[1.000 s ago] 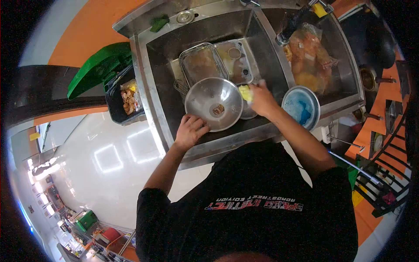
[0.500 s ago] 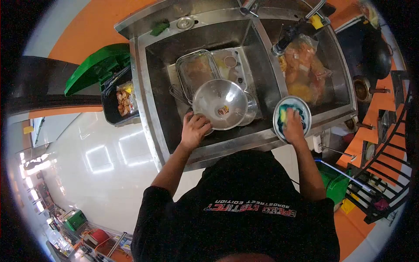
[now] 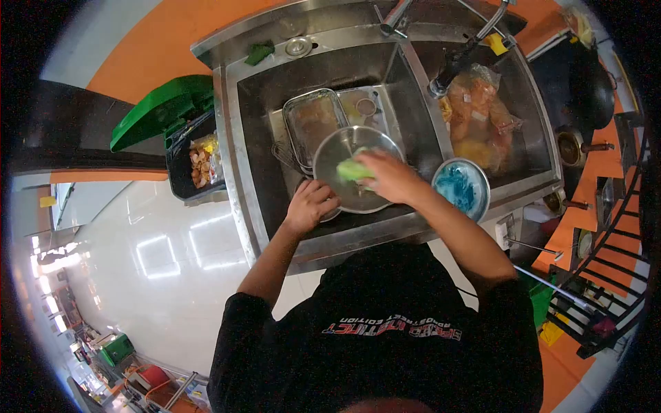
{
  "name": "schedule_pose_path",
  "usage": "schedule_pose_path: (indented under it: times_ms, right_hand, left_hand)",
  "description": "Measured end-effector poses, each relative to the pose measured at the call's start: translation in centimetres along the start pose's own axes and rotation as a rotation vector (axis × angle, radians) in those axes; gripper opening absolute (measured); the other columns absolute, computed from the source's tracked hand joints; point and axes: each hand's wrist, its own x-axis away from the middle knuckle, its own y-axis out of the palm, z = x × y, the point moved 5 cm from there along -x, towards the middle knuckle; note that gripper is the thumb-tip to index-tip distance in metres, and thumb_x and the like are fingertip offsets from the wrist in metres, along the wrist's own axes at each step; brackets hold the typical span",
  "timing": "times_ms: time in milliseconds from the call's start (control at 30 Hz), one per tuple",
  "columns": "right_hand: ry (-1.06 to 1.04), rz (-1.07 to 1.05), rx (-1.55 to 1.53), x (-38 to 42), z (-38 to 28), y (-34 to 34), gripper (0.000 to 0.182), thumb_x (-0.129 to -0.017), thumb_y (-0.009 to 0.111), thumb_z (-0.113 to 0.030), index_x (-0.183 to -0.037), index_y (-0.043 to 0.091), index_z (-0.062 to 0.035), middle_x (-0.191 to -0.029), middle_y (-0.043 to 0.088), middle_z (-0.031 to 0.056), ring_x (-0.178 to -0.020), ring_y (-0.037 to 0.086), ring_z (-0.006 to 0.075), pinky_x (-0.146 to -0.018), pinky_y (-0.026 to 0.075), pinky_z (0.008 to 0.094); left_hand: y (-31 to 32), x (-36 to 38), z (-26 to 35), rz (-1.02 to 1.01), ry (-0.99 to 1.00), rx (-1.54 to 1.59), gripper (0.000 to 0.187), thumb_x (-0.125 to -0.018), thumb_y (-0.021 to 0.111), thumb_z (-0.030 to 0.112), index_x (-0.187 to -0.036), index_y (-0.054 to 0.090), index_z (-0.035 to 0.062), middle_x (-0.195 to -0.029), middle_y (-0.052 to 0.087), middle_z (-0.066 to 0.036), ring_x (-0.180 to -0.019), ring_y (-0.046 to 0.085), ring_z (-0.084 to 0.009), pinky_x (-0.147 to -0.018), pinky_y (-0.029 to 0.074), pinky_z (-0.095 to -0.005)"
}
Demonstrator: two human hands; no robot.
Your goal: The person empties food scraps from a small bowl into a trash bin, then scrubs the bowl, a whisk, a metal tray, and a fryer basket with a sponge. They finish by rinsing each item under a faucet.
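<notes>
A round steel bowl (image 3: 331,153) rests over the other dishes in the left sink basin. At its near left rim, my left hand (image 3: 313,205) has its fingers curled over the edge. Over the bowl, my right hand (image 3: 392,177) is closed around a yellow-green sponge (image 3: 352,170); the far fingers are slightly blurred. A white-rimmed bowl of blue soapy liquid (image 3: 474,187) sits on the sink divider near my right forearm. Beneath and behind the steel bowl lie a rectangular metal tray (image 3: 313,120) and a whisk (image 3: 283,153).
In the right basin (image 3: 523,131) there are plastic bags of food (image 3: 478,110) under the faucet (image 3: 447,76). A green scrub pad (image 3: 259,53) and a drain strainer (image 3: 299,47) lie on the back ledge. An open bin (image 3: 182,168) with a green lid (image 3: 151,113) stands left.
My right hand has moved left from the bowl of blue liquid to the steel bowl, carrying the sponge. My left hand has stayed on the steel bowl's rim.
</notes>
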Motion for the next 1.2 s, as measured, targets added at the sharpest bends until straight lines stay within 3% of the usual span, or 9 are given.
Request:
schedule_pose_path:
  times_ms: [167,300,533,700,800,933,1000,1100,1200]
  right_hand:
    - [0.21,-0.305,0.253,-5.8,1.3,7.3,0.051,-0.092,0.061,-0.028,-0.132,0.045,-0.0025,-0.126,0.057,0.0202,-0.114,0.057,0.0345,-0.098,0.043,0.0435]
    - [0.46,-0.435,-0.918,-4.5,0.7,17.0,0.053,-0.101,0.043,-0.042,-0.14,0.041,-0.006,-0.146,0.043,0.0098,-0.13,0.043,0.0189,-0.111,0.03,0.0356]
    - [-0.289,-0.29,-0.664,-8.5,2.3,21.2,0.056,-0.097,0.046,-0.048,-0.135,0.05,-0.0069,-0.135,0.056,0.0164,-0.124,0.052,0.0274,-0.104,0.039,0.0399]
    - [0.114,-0.683,0.131,-6.8,-0.5,11.2,0.052,-0.098,0.047,-0.04,-0.13,0.052,0.0004,-0.106,0.069,0.0145,-0.097,0.064,0.0258,-0.088,0.048,0.0413]
    - [0.128,-0.657,-0.58,-6.0,-3.4,10.1,0.037,-0.099,0.048,-0.036,-0.105,0.066,-0.0038,-0.106,0.068,0.013,-0.09,0.062,0.0225,-0.081,0.048,0.038]
    - [0.302,-0.453,-1.319,-9.7,-2.5,12.9,0.034,-0.095,0.055,-0.033,-0.115,0.063,-0.0062,-0.104,0.067,0.0146,-0.095,0.064,0.0308,-0.081,0.049,0.0397]
    - [-0.073,0.024,-0.56,-11.8,-2.0,9.5,0.022,-0.093,0.056,-0.02,-0.109,0.064,-0.007,-0.103,0.065,0.0172,-0.097,0.064,0.0267,-0.08,0.049,0.042]
    - [-0.133,-0.28,0.37,-9.4,-2.6,4.1,0.029,-0.085,0.062,-0.015,-0.113,0.061,-0.0064,-0.105,0.064,0.021,-0.1,0.064,0.0328,-0.082,0.05,0.0435]
    - [-0.085,-0.297,0.311,-8.5,-1.9,3.6,0.032,-0.082,0.061,-0.011,-0.112,0.056,-0.0023,-0.104,0.065,0.0226,-0.096,0.065,0.0394,-0.081,0.051,0.0453]
  left_hand:
    - [-4.3,-0.9,-0.7,0.105,0.003,-0.095,0.017,-0.07,0.062,0.02,-0.087,0.065,0.0163,-0.082,0.055,0.0,-0.088,0.056,-0.0227,-0.075,0.043,-0.0368]
    - [-6.2,-1.5,-0.6,0.259,0.018,-0.046,0.017,-0.069,0.062,0.022,-0.085,0.064,0.0148,-0.078,0.055,0.0,-0.084,0.056,-0.0227,-0.071,0.042,-0.0363]
    - [-3.9,0.1,-0.7,0.239,0.076,-0.079,0.022,-0.066,0.065,0.022,-0.086,0.064,0.0147,-0.084,0.058,-0.001,-0.086,0.056,-0.0231,-0.067,0.04,-0.0388]
    - [-5.3,-0.9,-1.5,0.262,0.051,-0.15,0.012,-0.072,0.062,0.023,-0.081,0.061,0.0152,-0.083,0.06,0.003,-0.082,0.058,-0.0176,-0.068,0.039,-0.0345]
    - [-4.9,-0.9,-1.1,0.304,0.064,-0.089,0.016,-0.068,0.065,0.02,-0.083,0.063,0.0158,-0.082,0.06,0.002,-0.08,0.058,-0.0193,-0.066,0.038,-0.0366]
    - [-4.8,-0.6,0.0,0.342,0.135,-0.107,0.018,-0.067,0.068,0.021,-0.084,0.065,0.0165,-0.081,0.06,0.003,-0.078,0.057,-0.0191,-0.065,0.037,-0.0369]
    - [-6.7,-1.6,1.3,0.408,0.187,-0.141,0.017,-0.067,0.068,0.025,-0.082,0.065,0.0176,-0.074,0.056,0.004,-0.072,0.055,-0.0169,-0.062,0.036,-0.0353]
    - [-8.0,0.1,-1.4,0.368,0.087,-0.25,0.017,-0.066,0.068,0.026,-0.081,0.064,0.0185,-0.074,0.056,0.004,-0.075,0.056,-0.0166,-0.063,0.036,-0.0351]
    - [-9.9,0.3,-2.0,0.387,0.061,-0.307,0.015,-0.063,0.067,0.024,-0.076,0.063,0.0181,-0.074,0.058,0.003,-0.078,0.058,-0.0181,-0.065,0.037,-0.0357]
